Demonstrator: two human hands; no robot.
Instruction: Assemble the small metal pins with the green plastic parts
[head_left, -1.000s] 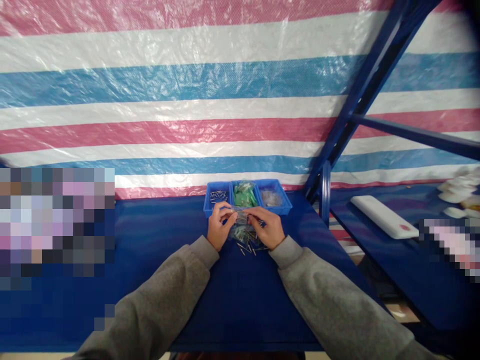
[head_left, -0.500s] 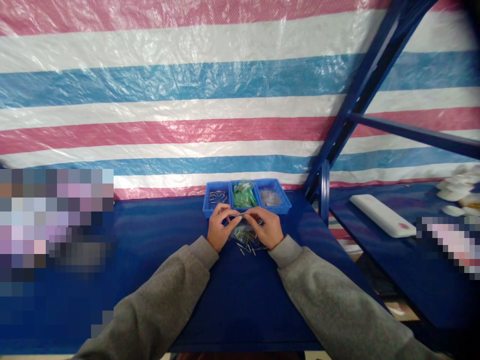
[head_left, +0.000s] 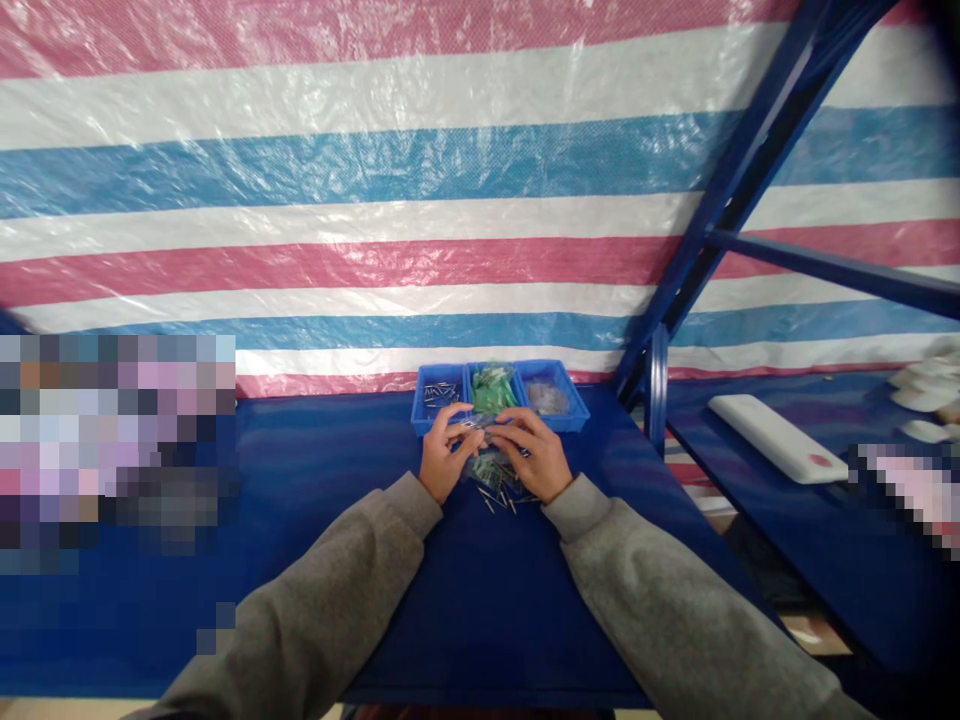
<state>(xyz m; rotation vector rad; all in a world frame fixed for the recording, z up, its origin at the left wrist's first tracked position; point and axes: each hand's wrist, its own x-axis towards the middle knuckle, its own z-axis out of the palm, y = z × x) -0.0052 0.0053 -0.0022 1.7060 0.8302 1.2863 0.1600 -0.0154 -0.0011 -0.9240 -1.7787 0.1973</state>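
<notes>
My left hand [head_left: 444,462] is closed, its thumb and fingers pinching what looks like a small clear plastic bag [head_left: 475,423]. My right hand [head_left: 541,458] meets it from the other side, thumb and fingertips pressed together at the bag's edge. Whether anything is inside the bag is too small to tell. Below the hands lies a pile of thin metal pins [head_left: 501,498] mixed with clear packets [head_left: 489,470]. Just behind stands a blue three-part bin [head_left: 582,408]: metal pins [head_left: 441,391] on the left, green packets [head_left: 491,388] in the middle, clear bags [head_left: 547,398] on the right.
The blue table [head_left: 330,450] reaches a striped plastic sheet [head_left: 375,260] at the back. A blue metal frame [head_left: 690,230] rises on the right. Beyond it, a second table holds a white oblong object [head_left: 780,438]. Blurred-out items cover the far left.
The fingers have shifted, and the clear bag now shows spread between my hands, where a thin piece showed before. The view has moved slightly.
</notes>
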